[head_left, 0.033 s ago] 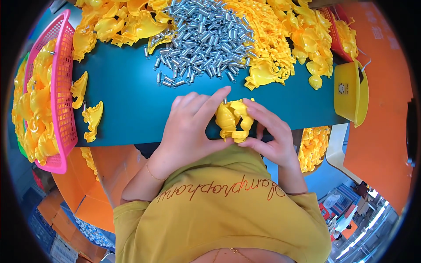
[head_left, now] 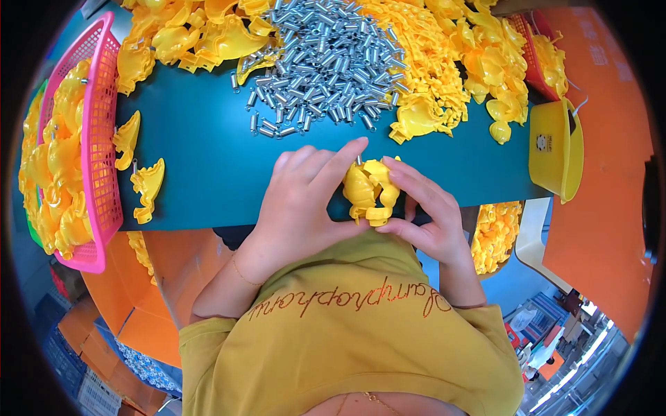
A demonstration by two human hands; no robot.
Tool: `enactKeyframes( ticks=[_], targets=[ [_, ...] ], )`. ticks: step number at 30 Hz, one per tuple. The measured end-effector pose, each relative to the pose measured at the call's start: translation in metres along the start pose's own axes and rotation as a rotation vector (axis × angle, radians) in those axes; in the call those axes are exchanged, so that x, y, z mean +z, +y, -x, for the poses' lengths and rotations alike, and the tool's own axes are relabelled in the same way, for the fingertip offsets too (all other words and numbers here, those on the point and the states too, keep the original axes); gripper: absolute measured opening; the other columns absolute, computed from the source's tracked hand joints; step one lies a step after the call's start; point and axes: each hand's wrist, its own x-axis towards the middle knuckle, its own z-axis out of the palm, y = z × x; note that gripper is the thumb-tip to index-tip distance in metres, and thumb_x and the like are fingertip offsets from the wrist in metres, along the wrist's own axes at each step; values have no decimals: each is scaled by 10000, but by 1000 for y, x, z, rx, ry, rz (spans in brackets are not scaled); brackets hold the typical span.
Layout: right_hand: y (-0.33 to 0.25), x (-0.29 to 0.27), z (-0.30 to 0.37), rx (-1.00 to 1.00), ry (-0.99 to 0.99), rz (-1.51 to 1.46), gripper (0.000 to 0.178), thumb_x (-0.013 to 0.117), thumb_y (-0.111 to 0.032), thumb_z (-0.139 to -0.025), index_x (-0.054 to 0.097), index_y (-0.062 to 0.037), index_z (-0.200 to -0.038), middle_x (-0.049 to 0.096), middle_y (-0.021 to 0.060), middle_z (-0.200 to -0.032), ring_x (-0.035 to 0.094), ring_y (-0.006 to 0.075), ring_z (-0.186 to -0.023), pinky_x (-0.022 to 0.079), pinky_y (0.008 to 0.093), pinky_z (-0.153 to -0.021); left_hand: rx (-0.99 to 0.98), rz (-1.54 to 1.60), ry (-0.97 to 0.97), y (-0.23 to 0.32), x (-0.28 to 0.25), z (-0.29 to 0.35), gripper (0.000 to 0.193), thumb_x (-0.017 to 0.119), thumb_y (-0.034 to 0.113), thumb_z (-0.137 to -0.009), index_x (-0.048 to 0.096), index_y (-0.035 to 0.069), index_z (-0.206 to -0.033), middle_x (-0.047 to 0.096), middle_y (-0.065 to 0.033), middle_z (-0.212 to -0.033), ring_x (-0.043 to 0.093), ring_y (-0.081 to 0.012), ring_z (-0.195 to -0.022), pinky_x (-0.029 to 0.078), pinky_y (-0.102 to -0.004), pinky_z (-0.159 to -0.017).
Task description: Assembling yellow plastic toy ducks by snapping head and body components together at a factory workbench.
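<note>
A curved, glossy yellow plastic part (head_left: pixel 359 191) is held between my two hands just over the near edge of the green table. My left hand (head_left: pixel 295 194) closes on its left side, thumb at the bottom and index finger reaching up by the top. At that top a small metal spring (head_left: pixel 359 160) sticks out. From the right, my right hand (head_left: pixel 430 215) pinches the part, fingertips on its upper edge and thumb under its lower edge. Part of the piece is hidden by my fingers.
Beyond my hands lies a heap of metal springs (head_left: pixel 326 62), flanked by piles of yellow parts (head_left: pixel 433 69). A pink basket (head_left: pixel 100 152) of yellow parts stands left, with two loose pieces (head_left: pixel 147 187) beside it. At right are a yellow bin (head_left: pixel 551 149) and a red basket (head_left: pixel 531 52).
</note>
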Motion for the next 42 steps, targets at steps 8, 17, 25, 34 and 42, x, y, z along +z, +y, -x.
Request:
enactKeyframes(
  ticks=[8,17,25,34,42],
  targets=[
    [-1,2,-4,-26,-73,138,699,892,-244,-749,631,-117,-1385,621,126,-1438,681,169,-742,491,264,-570,17,33,10,-2,0,2,932,915,242,-589,555,125,-1441,629,-44,-989,586,-254,-914,411,-386,-838],
    [-12,4,-6,-51,-59,198,709,878,-244,-763,610,-105,-1404,608,156,-1443,694,250,-854,529,328,-677,8,33,16,-2,0,3,910,913,294,-617,553,135,-1438,623,-43,-998,584,-255,-940,415,-391,-867],
    [-20,0,-8,-53,-102,457,717,835,-291,-791,583,-113,-1438,587,78,-1474,662,266,-1031,500,361,-833,11,30,23,-4,2,3,928,913,297,-617,537,135,-1450,611,-53,-993,575,-265,-964,414,-398,-873],
    [-13,-1,-3,-32,-121,353,702,817,-269,-827,562,-93,-1458,590,110,-1463,646,277,-1219,505,371,-951,10,39,34,-2,3,2,918,915,298,-618,547,143,-1444,604,-54,-959,579,-266,-936,413,-401,-870],
    [-16,3,3,68,-113,337,724,832,-229,-812,548,-86,-1463,606,125,-1446,637,229,-810,504,338,-777,15,60,43,-3,3,2,866,923,317,-613,588,148,-1394,620,-46,-960,589,-261,-918,414,-394,-842]
  ],
)
